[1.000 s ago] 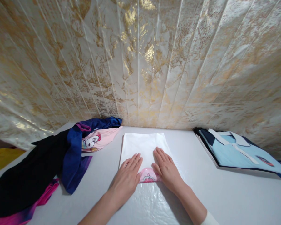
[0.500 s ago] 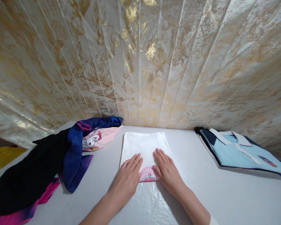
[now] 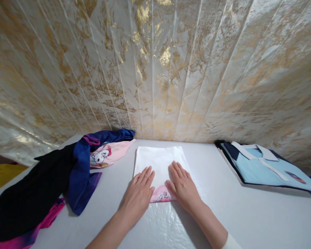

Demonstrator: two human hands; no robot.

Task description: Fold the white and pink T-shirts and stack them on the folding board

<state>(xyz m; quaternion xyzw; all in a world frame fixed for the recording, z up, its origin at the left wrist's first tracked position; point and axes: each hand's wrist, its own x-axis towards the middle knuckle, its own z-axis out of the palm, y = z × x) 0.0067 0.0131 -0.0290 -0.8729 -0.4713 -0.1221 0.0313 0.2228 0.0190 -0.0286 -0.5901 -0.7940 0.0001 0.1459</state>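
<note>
A white folded garment (image 3: 159, 157) lies flat on the table, a pink print showing at its near edge. My left hand (image 3: 140, 192) rests palm down on its left near corner, fingers stretched out. On the right side of the cloth my right hand (image 3: 182, 186) lies flat too, fingers extended and thumb pointing inward beside the pink print. Neither hand grips anything. The parts of the garment beneath both palms are hidden.
To the left lies a loose heap of clothes: a black garment (image 3: 36, 186), a blue one (image 3: 80, 180) and a pink one with a cartoon dog (image 3: 116, 154). A stack of folded shirts (image 3: 269, 169) sits at right. A gold-patterned curtain (image 3: 155, 86) hangs behind the white table (image 3: 223, 214).
My left hand has slid slightly left and up on the white garment, uncovering more of the pink print. The right hand has moved slightly up and left. The garment stays in place.
</note>
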